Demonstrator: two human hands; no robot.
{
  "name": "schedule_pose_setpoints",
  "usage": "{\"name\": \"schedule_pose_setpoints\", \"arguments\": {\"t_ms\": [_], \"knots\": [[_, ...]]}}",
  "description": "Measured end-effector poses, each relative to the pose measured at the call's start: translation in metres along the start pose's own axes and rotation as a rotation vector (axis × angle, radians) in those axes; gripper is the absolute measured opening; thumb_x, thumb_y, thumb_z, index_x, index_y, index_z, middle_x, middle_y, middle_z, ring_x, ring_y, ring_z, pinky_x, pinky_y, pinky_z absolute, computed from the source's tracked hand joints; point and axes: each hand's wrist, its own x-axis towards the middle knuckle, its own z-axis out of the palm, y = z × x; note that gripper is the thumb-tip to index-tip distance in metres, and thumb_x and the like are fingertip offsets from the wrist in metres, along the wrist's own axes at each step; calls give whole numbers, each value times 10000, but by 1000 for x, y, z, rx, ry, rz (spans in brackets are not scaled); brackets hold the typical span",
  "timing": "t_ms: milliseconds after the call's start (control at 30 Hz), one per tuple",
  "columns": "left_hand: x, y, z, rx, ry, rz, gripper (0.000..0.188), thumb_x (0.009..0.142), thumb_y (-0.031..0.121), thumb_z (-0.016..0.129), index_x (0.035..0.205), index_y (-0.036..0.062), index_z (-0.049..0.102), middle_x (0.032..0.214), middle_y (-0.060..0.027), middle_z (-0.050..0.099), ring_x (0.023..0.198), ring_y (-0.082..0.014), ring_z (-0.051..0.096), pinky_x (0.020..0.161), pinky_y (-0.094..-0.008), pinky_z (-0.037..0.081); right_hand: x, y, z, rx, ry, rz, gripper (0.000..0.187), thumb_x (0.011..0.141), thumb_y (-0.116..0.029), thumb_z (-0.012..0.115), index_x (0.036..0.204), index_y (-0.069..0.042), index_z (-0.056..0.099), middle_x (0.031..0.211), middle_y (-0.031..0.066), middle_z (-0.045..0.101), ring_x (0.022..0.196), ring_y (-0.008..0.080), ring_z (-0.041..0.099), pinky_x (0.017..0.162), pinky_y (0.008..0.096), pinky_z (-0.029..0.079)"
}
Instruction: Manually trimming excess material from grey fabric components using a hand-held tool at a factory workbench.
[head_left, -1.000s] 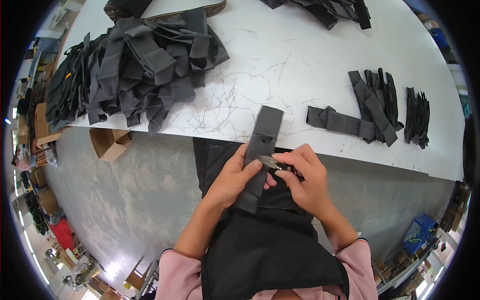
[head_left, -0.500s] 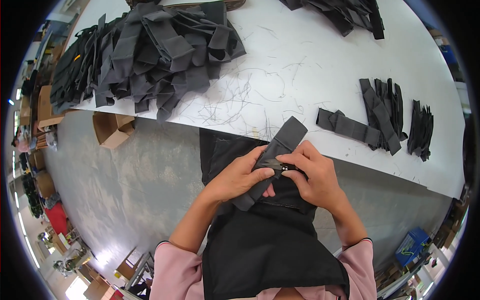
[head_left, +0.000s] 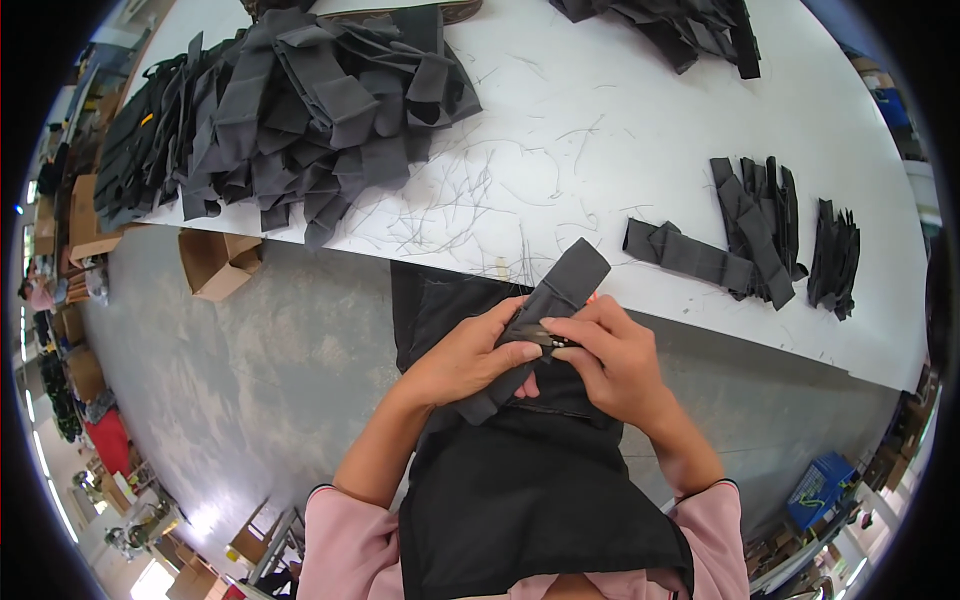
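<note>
My left hand point(head_left: 462, 352) grips a dark grey fabric strip point(head_left: 572, 272) just off the table's near edge, thumb on top and fingers beneath. The strip slants from lower left to upper right over my apron. In my right hand point(head_left: 622, 362) is a small pair of thread snips point(head_left: 555, 341), pinched between thumb and fingers. Its blades lie against the middle of the strip, close to my left thumb. Whether a thread is between the blades is too small to tell.
The white table point(head_left: 540, 150) carries loose thread ends, a big heap of dark fabric strips point(head_left: 310, 110) at left, another pile point(head_left: 680, 30) at the far side, and small bundles point(head_left: 760, 225) point(head_left: 834, 258) at right. A cardboard box point(head_left: 218, 265) stands below the table's left side.
My right hand with the snips has shifted slightly left, deeper onto the strip. A bit of red now shows by its fingers. Both hands keep their hold.
</note>
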Motion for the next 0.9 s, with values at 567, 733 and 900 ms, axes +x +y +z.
{"name": "schedule_pose_setpoints", "arguments": {"t_ms": [567, 733, 900], "knots": [[8, -10, 4, -274, 195, 69, 357, 914, 83, 526, 1237, -9, 404, 1051, -138, 602, 754, -189, 639, 681, -299, 528, -5, 3, -4, 243, 119, 275, 254, 742, 28, 657, 991, -21, 654, 792, 47, 478, 661, 133, 483, 572, 241, 396], [16, -14, -2, -552, 204, 105, 336, 961, 214, 481, 1222, 21, 392, 1128, -151, 589, 810, -208, 648, 725, -323, 538, -7, 11, 13, 430, 179, 461, 271, 734, 21, 665, 1001, -22, 643, 799, 58, 469, 680, 146, 480, 600, 251, 408], [20, -5, -7, -637, 194, 152, 335, 989, 260, 416, 1248, 51, 380, 1169, -175, 565, 941, -232, 621, 775, -364, 535, -16, -3, 12, 151, 89, 252, 290, 722, 18, 680, 1003, -41, 637, 775, 71, 459, 639, 170, 480, 592, 270, 421]]}}
